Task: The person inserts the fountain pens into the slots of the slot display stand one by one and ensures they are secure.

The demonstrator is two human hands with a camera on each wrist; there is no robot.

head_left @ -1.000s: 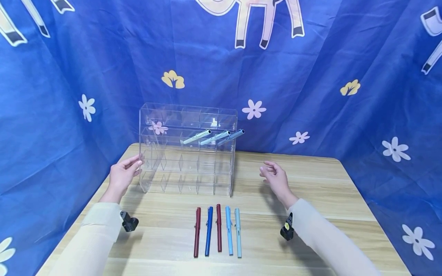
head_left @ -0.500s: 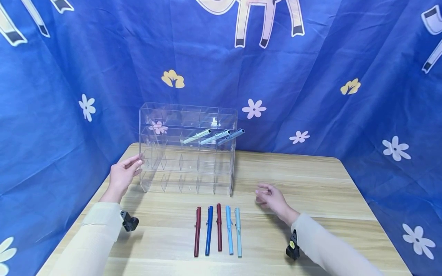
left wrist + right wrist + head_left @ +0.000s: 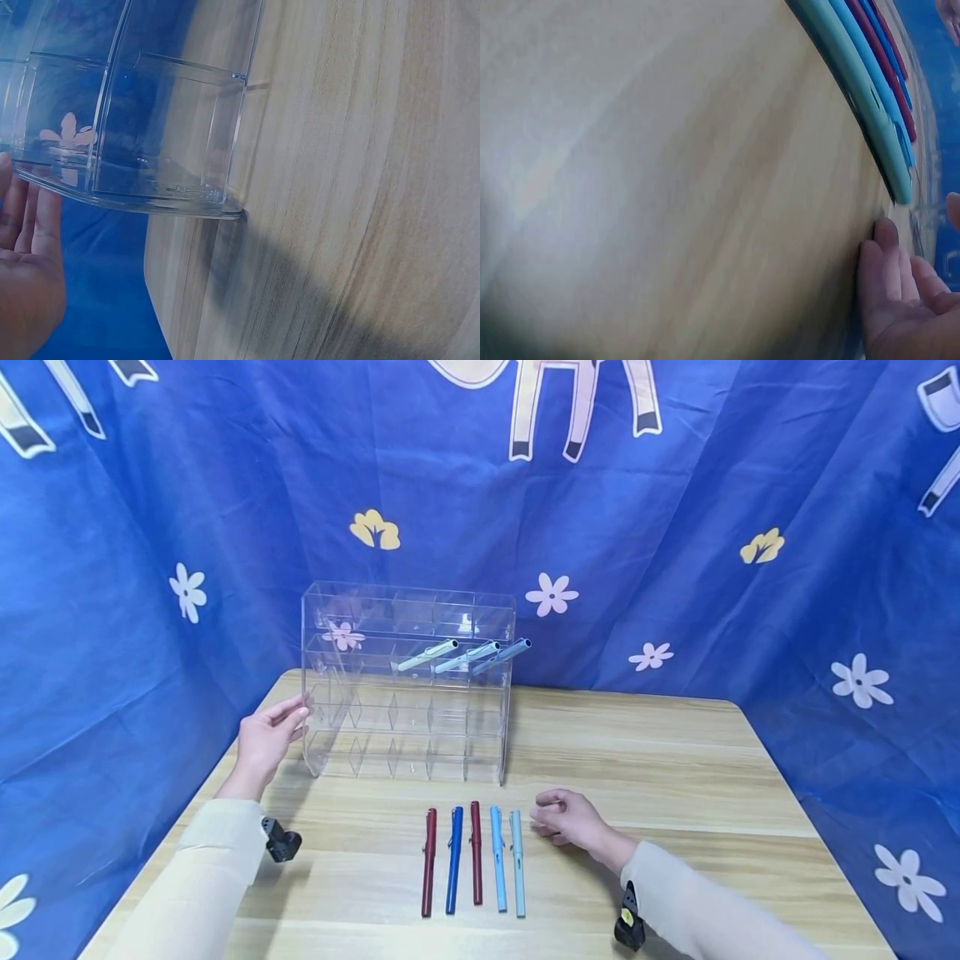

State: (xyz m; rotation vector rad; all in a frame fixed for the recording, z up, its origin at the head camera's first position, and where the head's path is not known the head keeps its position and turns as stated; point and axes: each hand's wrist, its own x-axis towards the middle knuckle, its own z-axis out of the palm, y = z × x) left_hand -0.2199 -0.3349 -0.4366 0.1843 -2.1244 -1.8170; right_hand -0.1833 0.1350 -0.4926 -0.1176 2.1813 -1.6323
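A clear acrylic pen rack [image 3: 408, 720] with tiered compartments stands at the back left of the table. My left hand [image 3: 262, 739] pinches its left side panel between thumb and fingers; the left wrist view shows the fingers on the panel's outer face. My right hand [image 3: 572, 820] holds nothing, its fingers loosely bent just right of a pale teal pen [image 3: 517, 863]. Left of that pen lie a light blue pen [image 3: 498, 858], a dark red pen [image 3: 476, 853], a blue pen [image 3: 454, 860] and another dark red pen [image 3: 428, 862], side by side.
Slanting in an upper tier of the rack are a pale green pen [image 3: 427, 656], a pale blue pen [image 3: 467, 657] and a greyer blue pen [image 3: 502, 657]. Behind the wooden table [image 3: 660, 752] hangs a blue patterned cloth [image 3: 465, 527].
My right hand has come down from beside the rack toward the front and left, stopping by the pale teal pen. The left hand, rack and pens stay put.
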